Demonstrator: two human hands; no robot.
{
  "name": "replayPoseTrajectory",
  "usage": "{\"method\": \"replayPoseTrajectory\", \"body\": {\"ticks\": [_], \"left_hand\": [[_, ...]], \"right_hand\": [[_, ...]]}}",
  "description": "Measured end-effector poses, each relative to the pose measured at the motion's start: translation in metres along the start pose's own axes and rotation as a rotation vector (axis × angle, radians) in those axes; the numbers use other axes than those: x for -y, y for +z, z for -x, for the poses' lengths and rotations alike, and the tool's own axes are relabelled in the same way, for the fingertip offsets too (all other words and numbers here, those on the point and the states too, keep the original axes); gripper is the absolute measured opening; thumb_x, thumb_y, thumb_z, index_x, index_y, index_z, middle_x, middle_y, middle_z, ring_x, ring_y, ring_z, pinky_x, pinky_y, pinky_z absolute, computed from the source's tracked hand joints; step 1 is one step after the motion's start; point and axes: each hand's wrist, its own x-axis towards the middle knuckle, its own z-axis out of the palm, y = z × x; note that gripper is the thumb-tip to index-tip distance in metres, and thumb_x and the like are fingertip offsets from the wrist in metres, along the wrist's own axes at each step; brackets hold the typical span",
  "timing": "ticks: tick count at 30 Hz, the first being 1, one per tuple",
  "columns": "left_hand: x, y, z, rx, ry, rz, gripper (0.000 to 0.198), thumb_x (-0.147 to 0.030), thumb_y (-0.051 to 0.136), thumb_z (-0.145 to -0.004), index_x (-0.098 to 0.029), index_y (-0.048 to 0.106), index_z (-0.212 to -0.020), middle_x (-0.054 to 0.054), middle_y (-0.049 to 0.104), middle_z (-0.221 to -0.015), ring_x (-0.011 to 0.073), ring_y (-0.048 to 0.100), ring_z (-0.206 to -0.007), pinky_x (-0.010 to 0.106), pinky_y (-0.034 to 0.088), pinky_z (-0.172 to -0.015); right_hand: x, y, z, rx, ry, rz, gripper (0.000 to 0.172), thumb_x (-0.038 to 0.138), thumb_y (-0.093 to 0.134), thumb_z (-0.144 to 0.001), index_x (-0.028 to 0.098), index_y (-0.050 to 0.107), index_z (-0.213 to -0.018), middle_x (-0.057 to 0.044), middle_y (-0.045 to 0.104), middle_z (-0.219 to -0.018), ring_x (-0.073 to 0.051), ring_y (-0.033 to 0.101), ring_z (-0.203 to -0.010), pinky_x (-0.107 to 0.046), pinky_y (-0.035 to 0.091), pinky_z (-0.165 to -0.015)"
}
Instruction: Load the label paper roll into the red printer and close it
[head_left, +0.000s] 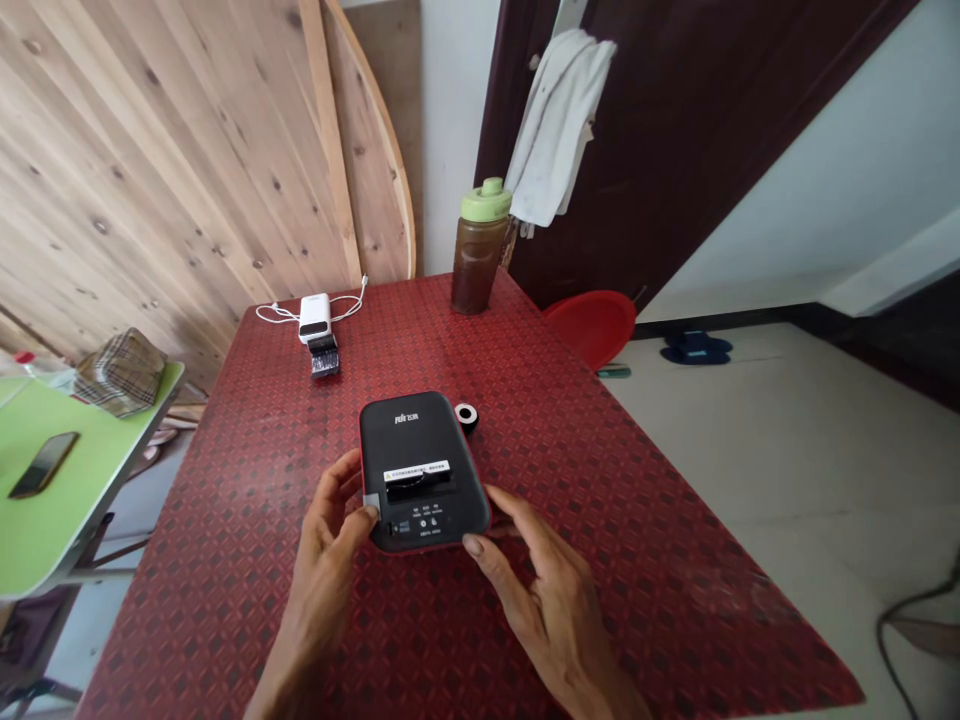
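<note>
While a flat black plastic box with a red rim is held at its left edge by the left hand, a small pale tab is pinched there by thumb and finger. The right hand is held open, with its fingers spread right by the box. Between both hands, the box lies on a red patterned table top.

Left hand holds black printer, probably.
</note>
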Motion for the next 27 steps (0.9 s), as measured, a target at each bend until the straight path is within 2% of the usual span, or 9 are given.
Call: {"method": "replayPoseTrajectory", "body": {"ticks": [4, 7, 14, 18, 21, 24, 27], "left_hand": [[0.002, 0.004, 0.001, -0.005, -0.013, 0.035, 0.054, -0.039, 0.075, -0.093, -0.029, 0.066, -0.145, 0.01, 0.069, -0.153, 0.0341, 0.059, -0.148, 0.051, 0.046, -0.121], [0.002, 0.007, 0.002, -0.032, -0.02, 0.055, 0.055, -0.038, 0.076, -0.09, -0.029, 0.067, -0.143, 0.01, 0.07, -0.152, 0.0347, 0.057, -0.15, 0.051, 0.044, -0.123], [0.004, 0.01, 0.002, -0.067, 0.006, 0.062, 0.052, -0.036, 0.073, -0.089, -0.028, 0.068, -0.14, 0.01, 0.073, -0.146, 0.0341, 0.063, -0.143, 0.048, 0.053, -0.113], [0.009, 0.01, 0.002, -0.067, 0.025, 0.06, 0.051, -0.035, 0.074, -0.088, -0.026, 0.069, -0.138, 0.011, 0.074, -0.144, 0.0341, 0.065, -0.141, 0.049, 0.052, -0.115], [0.012, 0.008, 0.004, -0.056, 0.023, 0.076, 0.052, -0.04, 0.074, -0.093, -0.026, 0.067, -0.142, 0.011, 0.073, -0.146, 0.0338, 0.063, -0.143, 0.049, 0.049, -0.118], [0.014, 0.005, 0.006, -0.027, 0.039, 0.088, 0.054, -0.045, 0.076, -0.095, -0.028, 0.066, -0.145, 0.011, 0.07, -0.151, 0.0339, 0.063, -0.144, 0.048, 0.05, -0.118], [0.014, 0.001, 0.006, 0.016, 0.07, 0.074, 0.056, -0.049, 0.077, -0.095, -0.028, 0.067, -0.145, 0.013, 0.069, -0.153, 0.0351, 0.066, -0.14, 0.049, 0.053, -0.114]], "right_hand": [[-0.002, 0.001, 0.0, -0.025, -0.024, 0.038, 0.032, 0.043, 0.061, -0.11, 0.02, 0.069, -0.132, -0.01, 0.086, -0.116, -0.024, 0.086, -0.101, -0.033, 0.071, -0.089], [-0.003, 0.002, 0.001, -0.038, -0.044, 0.058, 0.032, 0.042, 0.06, -0.11, 0.02, 0.069, -0.131, -0.011, 0.086, -0.115, -0.024, 0.086, -0.1, -0.033, 0.071, -0.088], [-0.004, 0.003, 0.001, -0.033, -0.03, 0.044, 0.033, 0.044, 0.06, -0.11, 0.021, 0.069, -0.131, -0.012, 0.086, -0.115, -0.026, 0.086, -0.098, -0.036, 0.071, -0.086], [-0.004, 0.004, 0.002, -0.005, -0.01, 0.031, 0.034, 0.044, 0.06, -0.11, 0.02, 0.07, -0.132, -0.012, 0.086, -0.116, -0.027, 0.086, -0.099, -0.038, 0.071, -0.087], [-0.005, -0.002, 0.001, 0.027, -0.009, 0.047, 0.037, 0.047, 0.06, -0.11, 0.019, 0.071, -0.132, -0.012, 0.086, -0.116, -0.027, 0.086, -0.098, -0.039, 0.071, -0.086], [-0.005, -0.016, -0.012, 0.082, -0.054, 0.075, 0.034, 0.047, 0.06, -0.111, 0.021, 0.073, -0.129, -0.01, 0.086, -0.113, -0.027, 0.085, -0.096, -0.039, 0.071, -0.084], [0.0, -0.024, -0.042, 0.088, -0.188, 0.135, 0.024, 0.033, 0.057, -0.113, 0.021, 0.074, -0.125, -0.01, 0.085, -0.113, -0.025, 0.083, -0.101, -0.039, 0.068, -0.09]]}}
